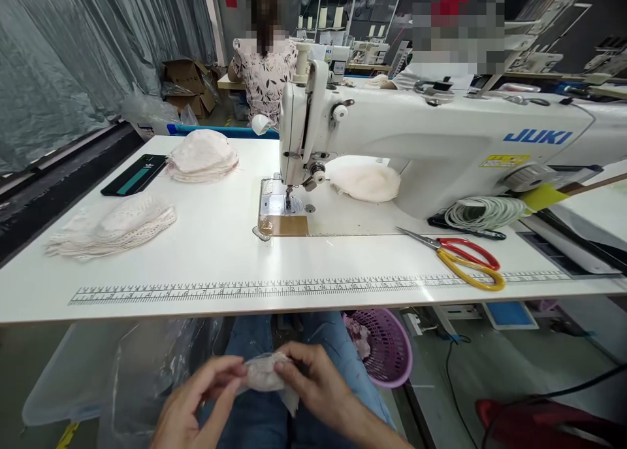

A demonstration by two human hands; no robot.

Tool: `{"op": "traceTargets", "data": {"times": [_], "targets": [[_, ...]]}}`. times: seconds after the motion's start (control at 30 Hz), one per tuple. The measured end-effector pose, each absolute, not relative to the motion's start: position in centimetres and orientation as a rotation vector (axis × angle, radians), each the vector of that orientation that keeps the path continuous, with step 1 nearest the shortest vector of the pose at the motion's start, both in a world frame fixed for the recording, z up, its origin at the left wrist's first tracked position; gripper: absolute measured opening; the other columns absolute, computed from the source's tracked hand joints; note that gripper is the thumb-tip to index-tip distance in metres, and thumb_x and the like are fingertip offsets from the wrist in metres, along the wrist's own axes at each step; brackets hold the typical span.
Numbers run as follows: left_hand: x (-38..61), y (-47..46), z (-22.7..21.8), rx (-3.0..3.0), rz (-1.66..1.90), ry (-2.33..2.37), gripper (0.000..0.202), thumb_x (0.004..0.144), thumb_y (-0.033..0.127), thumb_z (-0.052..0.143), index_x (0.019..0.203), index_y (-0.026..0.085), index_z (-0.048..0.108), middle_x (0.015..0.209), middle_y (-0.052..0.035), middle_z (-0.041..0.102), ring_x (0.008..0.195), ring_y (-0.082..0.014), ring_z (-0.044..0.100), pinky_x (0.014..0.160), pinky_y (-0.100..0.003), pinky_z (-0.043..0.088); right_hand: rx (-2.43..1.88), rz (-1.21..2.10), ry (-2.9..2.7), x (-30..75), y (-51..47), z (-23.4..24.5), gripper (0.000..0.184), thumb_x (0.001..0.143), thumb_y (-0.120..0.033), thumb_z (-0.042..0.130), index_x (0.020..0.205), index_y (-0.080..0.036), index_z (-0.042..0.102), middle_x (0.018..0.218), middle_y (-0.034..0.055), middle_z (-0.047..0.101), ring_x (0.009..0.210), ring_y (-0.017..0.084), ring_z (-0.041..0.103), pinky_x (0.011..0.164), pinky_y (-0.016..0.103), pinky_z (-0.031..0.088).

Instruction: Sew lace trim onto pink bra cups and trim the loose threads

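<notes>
the right hand point(318, 380) has its thumb and forefinger clamped on a small, crumpled off-white cloth point(264, 374); the left hand point(191, 400) pinches the cloth's left end between thumb and fingertips, drawn nearly together. the cloth is held over a lap in blue jeans point(249, 338), just below the worktop's front edge. right of the knees, under that edge, a round purple plastic basket point(392, 348) holds pinkish scraps. on the white worktop point(220, 253), steel scissors with red and yellow handles point(463, 259) lie near the front right, crossing a printed black ruler scale point(294, 287). toward the left edge sit two off-white fabric stacks point(117, 223). a white sewing machine point(431, 135) stands toward the back right.
</notes>
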State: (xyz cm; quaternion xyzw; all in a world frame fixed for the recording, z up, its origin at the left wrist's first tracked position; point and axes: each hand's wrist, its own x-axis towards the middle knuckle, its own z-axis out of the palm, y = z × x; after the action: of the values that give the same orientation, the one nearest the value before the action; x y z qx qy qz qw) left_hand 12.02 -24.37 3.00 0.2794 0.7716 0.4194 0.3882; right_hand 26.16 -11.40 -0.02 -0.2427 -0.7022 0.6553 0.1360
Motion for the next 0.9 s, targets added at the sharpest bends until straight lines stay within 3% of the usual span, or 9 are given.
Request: {"op": "traceTargets", "data": {"times": [0.13,0.2,0.27,0.47,0.67,0.8,0.9], "targets": [[11.2,-23.7,2.7,0.958,0.872,1.998,0.039,0.073,0.043,0.06,0.107,0.025,0.058,0.101,-0.0045,0.063,0.097,-0.0232,0.057,0.082,-0.026,0.045,-0.713,2.357,-1.742,26.7,-10.6,0.0,0.047,0.076,-0.057,0.06,0.078,-0.01,0.061,0.063,-0.0014,0.048,0.056,0.008,0.04,0.052,0.02,0.03],[11.1,-23.2,2.6,1.014,0.715,1.813,0.024,0.076,0.04,0.055,0.09,0.022,0.061,0.085,-0.0022,0.062,0.083,-0.0203,0.057,0.075,-0.024,0.044,-0.71,2.425,-1.68,27.1,-10.1,0.1,0.046,0.073,-0.055,0.065,0.078,-0.009,0.062,0.063,-0.0015,0.049,0.057,0.008,0.04,0.054,0.02,0.03],[11.0,-22.9,2.7,1.028,0.645,1.682,0.023,0.08,0.04,0.047,0.071,0.02,0.056,0.071,0.0005,0.053,0.07,-0.0163,0.05,0.066,-0.022,0.041,-0.715,2.469,-1.639,27.5,-9.6,0.2,0.044,0.071,-0.052,0.069,0.078,-0.009,0.063,0.063,-0.0014,0.05,0.058,0.008,0.041,0.056,0.02,0.031],[10.7,-23.1,3.3,0.891,0.797,1.467,0.024,0.075,0.029,0.039,0.058,0.019,0.052,0.069,-0.0003,0.051,0.067,-0.015,0.048,0.064,-0.023,0.036,-0.699,2.608,-1.547,28.3,-8.9,-0.4,0.041,0.068,-0.049,0.073,0.076,-0.01,0.065,0.064,0.0,0.056,0.059,0.009,0.047,0.061,0.022,0.036],[11.1,-23.4,2.6,0.707,0.773,1.441,0.039,0.08,0.055,0.046,0.093,0.022,0.062,0.084,-0.0021,0.059,0.079,-0.0195,0.052,0.068,-0.024,0.039,-0.688,2.665,-1.491,28.4,-8.8,-0.9,0.04,0.067,-0.048,0.074,0.076,-0.011,0.063,0.064,-0.001,0.056,0.058,0.007,0.047,0.059,0.02,0.035],[11.8,-23.1,1.7,0.961,0.772,1.514,0.044,0.08,0.056,0.051,0.064,0.016,0.059,0.066,0.0016,0.043,0.065,-0.0144,0.042,0.062,-0.023,0.034,-0.679,2.678,-1.525,28.6,-8.7,-0.9,0.039,0.068,-0.047,0.074,0.075,-0.01,0.064,0.064,-0.0013,0.055,0.057,0.006,0.046,0.057,0.019,0.034],[11.9,-22.7,1.6,0.984,0.802,1.452,0.046,0.084,0.055,0.047,0.065,0.015,0.061,0.07,0.0011,0.043,0.066,-0.0141,0.043,0.062,-0.023,0.034,-0.669,2.686,-1.579,28.3,-8.8,-0.7,0.037,0.062,-0.043,0.079,0.077,-0.011,0.066,0.063,-0.0019,0.056,0.057,0.007,0.046,0.056,0.019,0.035]]}}
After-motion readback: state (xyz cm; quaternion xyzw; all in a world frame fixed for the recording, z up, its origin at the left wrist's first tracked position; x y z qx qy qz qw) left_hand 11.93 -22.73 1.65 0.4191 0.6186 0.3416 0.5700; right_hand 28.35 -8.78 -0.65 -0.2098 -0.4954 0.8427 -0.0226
